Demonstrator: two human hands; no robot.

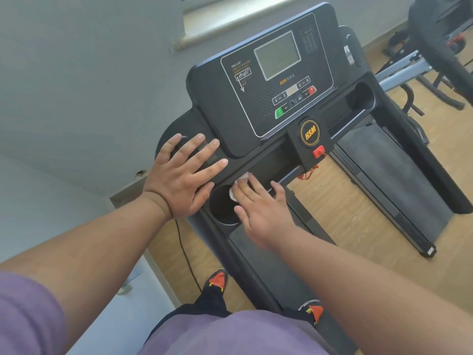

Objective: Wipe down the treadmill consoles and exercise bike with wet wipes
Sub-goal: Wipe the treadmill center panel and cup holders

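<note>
While treadmill (371, 180) fills centre of frame, black console (256, 80) tilts across upper middle, grey screen dark. Left hand (183, 175) lies flat on console's left wing, fingers straight and spread, gripping nothing. Right hand (258, 208) at centre, fingers extended, presses white wet wipe (236, 189) onto tray ledge just beside round cup holder (221, 208). Red safety key (318, 151) sits under HSM badge.

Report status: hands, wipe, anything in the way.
Left hand flat on the treadmill console edge. Right hand presses the wipe beside the cup holder. Red safety cord dangles close by.
</note>
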